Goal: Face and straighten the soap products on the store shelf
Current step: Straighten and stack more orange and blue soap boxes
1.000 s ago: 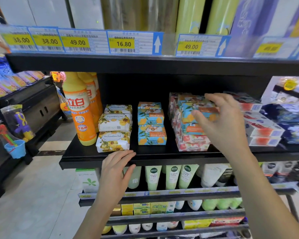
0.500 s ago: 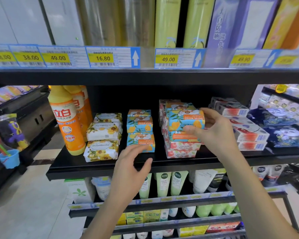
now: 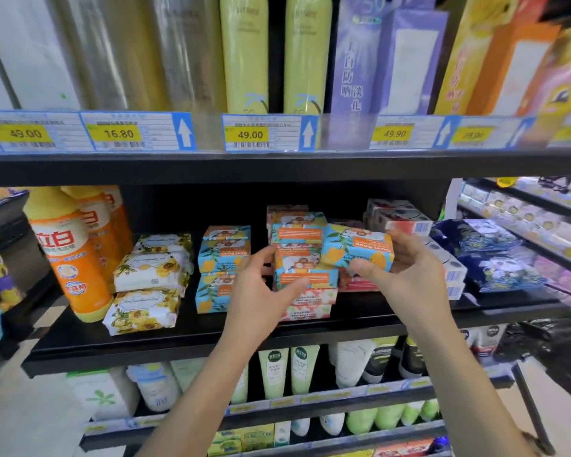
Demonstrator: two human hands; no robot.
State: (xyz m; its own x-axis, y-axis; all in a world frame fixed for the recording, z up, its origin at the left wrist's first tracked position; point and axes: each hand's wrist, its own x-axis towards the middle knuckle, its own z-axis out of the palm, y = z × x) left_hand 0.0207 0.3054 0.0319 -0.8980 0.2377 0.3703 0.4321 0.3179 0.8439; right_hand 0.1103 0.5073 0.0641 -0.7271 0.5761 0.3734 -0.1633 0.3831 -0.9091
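the blue soap box (image 3: 356,252) is off the shelf (image 3: 211,338), held just in front of the middle stack (image 3: 305,278), with its print upside down to you. your right hand (image 3: 412,275) has its fingers (image 3: 409,249) curled round the box's right end, thumb under the front edge. your left hand (image 3: 261,291) pinches the stack's left side to steady it. turn the box upright, label out, and it likely belongs on the matching blue stack (image 3: 223,258) just left. your left hand crosses that path. floral packs (image 3: 149,275) and an orange bottle (image 3: 70,258) stand further left, and red-white boxes (image 3: 406,222) crowd the right.
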